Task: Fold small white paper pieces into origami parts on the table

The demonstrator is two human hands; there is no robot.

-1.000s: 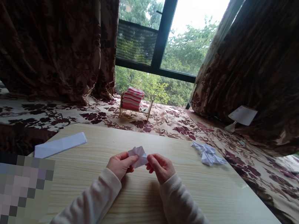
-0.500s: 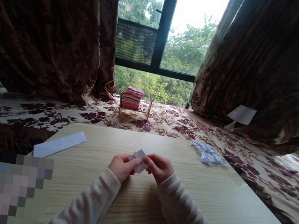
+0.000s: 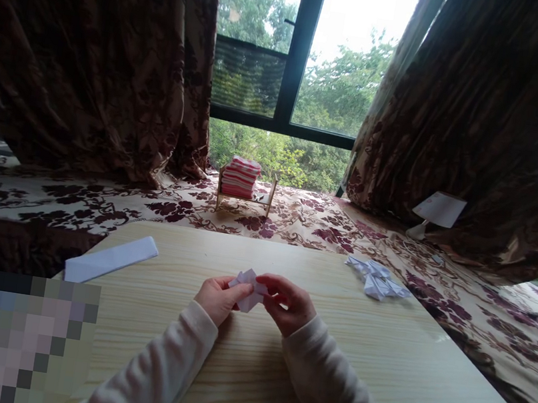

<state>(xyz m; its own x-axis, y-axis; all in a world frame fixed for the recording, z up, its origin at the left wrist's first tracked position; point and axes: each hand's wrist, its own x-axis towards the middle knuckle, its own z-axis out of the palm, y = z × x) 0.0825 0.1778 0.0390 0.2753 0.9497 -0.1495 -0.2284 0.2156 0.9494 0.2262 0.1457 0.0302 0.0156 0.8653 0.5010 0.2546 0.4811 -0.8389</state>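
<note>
A small piece of folded white paper [image 3: 249, 300] is held just above the wooden table [image 3: 243, 373]. My left hand [image 3: 218, 297] is closed on its left side, the thumb pressed on its front face. On the other side, my right hand [image 3: 290, 304] pinches the paper's right edge between thumb and fingers. Several corners of the paper stick out between the hands. Its underside and some of my fingertips are hidden.
Folded white paper shapes [image 3: 377, 279] lie piled at the table's far right. A long white paper strip [image 3: 111, 259] rests at the left. Beyond the table, a small wooden rack [image 3: 270, 199] holds striped cloths [image 3: 241, 178], and a white lamp [image 3: 438, 209] stands at right.
My right hand's fingers have shifted and spread a little along the paper's right edge, where a flap now shows. The left hand keeps its hold. The view has shifted slightly.
</note>
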